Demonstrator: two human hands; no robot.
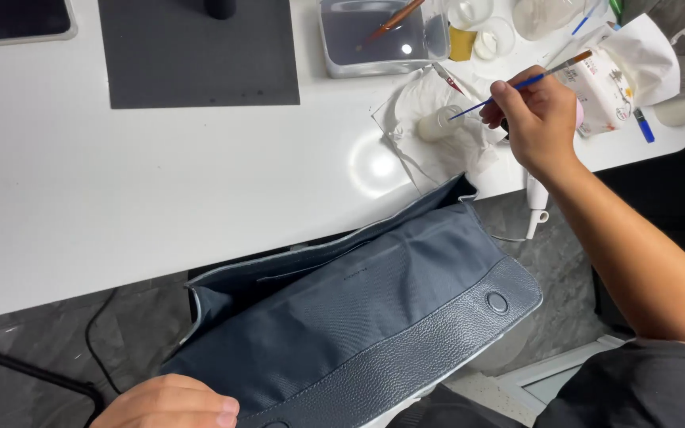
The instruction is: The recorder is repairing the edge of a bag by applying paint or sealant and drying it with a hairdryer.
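Right hand (539, 119) pinches a thin blue-handled brush (521, 83) over the white table (120, 198); left hand (170, 404) rests curled on the near corner of a dark blue bag (358, 309).

Detail: R. fingers are closed round the brush shaft, bristle end pointing down-left w/ its tip at a small clear bottle (438, 123) lying on crumpled white paper (422, 99). L. hand shows at the bottom edge only; knuckles and thumb lie against the bag's fabric, but whether it grips cannot be told. Bag lies opened out, half on the table edge, half toward the person; its pebbled leather strip carries a round snap (497, 302). Behind the paper: clear tray of liquid (382, 40) w/ an orange-handled brush (394, 20) in it. Dark grey mat (200, 51) sits at upper left, well apart from both hands.
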